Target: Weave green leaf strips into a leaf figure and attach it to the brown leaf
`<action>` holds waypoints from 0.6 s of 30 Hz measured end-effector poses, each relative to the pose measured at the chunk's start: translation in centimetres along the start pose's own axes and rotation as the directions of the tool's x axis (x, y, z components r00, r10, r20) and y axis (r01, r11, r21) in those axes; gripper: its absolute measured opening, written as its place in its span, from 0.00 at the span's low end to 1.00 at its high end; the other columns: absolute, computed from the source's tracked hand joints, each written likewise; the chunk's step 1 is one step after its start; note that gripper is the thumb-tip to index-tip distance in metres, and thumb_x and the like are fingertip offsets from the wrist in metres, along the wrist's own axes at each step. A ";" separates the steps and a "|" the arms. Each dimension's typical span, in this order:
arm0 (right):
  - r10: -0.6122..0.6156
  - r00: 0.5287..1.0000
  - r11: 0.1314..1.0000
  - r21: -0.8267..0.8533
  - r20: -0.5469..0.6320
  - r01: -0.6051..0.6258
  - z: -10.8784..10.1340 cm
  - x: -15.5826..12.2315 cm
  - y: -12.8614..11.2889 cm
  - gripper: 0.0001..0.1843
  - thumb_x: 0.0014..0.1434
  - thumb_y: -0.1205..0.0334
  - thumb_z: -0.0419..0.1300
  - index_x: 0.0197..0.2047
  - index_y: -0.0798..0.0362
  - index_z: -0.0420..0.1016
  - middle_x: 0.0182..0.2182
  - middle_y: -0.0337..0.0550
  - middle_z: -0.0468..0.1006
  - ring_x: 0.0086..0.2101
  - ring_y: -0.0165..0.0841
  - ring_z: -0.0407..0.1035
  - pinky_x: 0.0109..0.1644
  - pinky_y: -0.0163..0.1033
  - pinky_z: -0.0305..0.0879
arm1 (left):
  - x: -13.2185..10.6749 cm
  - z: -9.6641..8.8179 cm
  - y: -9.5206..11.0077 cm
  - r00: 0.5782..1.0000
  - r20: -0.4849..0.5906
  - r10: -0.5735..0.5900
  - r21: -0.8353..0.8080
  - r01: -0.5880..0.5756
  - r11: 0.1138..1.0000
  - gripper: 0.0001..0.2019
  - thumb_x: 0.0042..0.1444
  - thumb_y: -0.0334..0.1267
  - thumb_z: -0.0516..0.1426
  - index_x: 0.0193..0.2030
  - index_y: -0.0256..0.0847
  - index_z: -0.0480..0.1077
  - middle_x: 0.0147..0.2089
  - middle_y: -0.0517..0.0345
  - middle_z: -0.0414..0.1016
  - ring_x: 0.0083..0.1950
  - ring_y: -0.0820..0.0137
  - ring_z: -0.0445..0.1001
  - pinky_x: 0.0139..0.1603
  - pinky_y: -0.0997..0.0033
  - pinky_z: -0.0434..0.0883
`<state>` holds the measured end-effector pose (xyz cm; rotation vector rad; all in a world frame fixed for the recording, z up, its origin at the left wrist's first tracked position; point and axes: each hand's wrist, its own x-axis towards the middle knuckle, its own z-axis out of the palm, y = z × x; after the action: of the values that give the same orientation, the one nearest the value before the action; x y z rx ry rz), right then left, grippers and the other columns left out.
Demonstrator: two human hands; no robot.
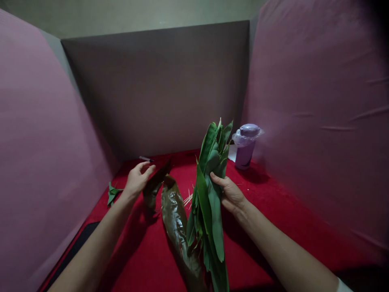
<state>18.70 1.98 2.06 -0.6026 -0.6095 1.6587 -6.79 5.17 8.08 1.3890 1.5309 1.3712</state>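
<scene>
My right hand (233, 194) is closed around a thick bundle of long green leaves (209, 202), thumb across the front, and holds it upright above the red cloth. To the left, my left hand (138, 178) has its thumb and forefinger apart beside a dark, folded brown leaf (153, 188); its other fingers are hidden, and whether they touch that leaf is unclear. Between the hands lies a broad, glossy brown-green leaf (174, 215), its lower end reaching toward me and partly behind the bundle.
Several thin pale sticks (188, 198) lie on the red cloth (146, 255). A purple lidded cup (244, 152) with clear plastic stands back right, by a white card (232, 153). A small green leaf piece (113, 194) and a pen-like item (146, 158) are left. Panels enclose three sides.
</scene>
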 end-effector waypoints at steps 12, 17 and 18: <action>-0.165 0.986 0.981 -0.100 0.005 0.165 2.4 -2.4 0.9 0.14 0.42 0.65 0.69 0.35 0.55 0.77 0.33 0.42 0.81 0.32 0.34 0.75 0.38 0.37 0.71 | -11.2 7.4 1.8 0.925 0.376 0.053 -0.459 0.137 0.878 0.23 0.40 0.37 0.66 0.44 0.40 0.65 0.39 0.52 0.75 0.39 0.62 0.75 0.39 0.63 0.71; -0.122 0.988 0.982 -0.131 0.094 0.134 4.6 -4.5 0.8 0.13 0.43 0.63 0.69 0.34 0.55 0.77 0.33 0.44 0.81 0.34 0.38 0.74 0.44 0.44 0.68 | -12.0 6.7 2.2 0.921 0.385 0.058 -0.498 0.154 0.854 0.20 0.43 0.34 0.65 0.44 0.39 0.67 0.39 0.54 0.76 0.38 0.64 0.75 0.40 0.63 0.72; -0.119 0.988 0.981 -0.140 0.094 0.132 5.1 -4.8 0.9 0.13 0.42 0.62 0.69 0.34 0.55 0.77 0.33 0.44 0.81 0.34 0.39 0.74 0.44 0.44 0.68 | -12.2 6.5 2.3 0.928 0.366 0.070 -0.498 0.131 0.857 0.18 0.44 0.34 0.64 0.43 0.39 0.68 0.38 0.55 0.76 0.37 0.65 0.75 0.39 0.64 0.72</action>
<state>15.31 -3.28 5.46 -0.5886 -0.8202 1.5358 2.74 -5.01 6.55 1.1827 0.8448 1.2799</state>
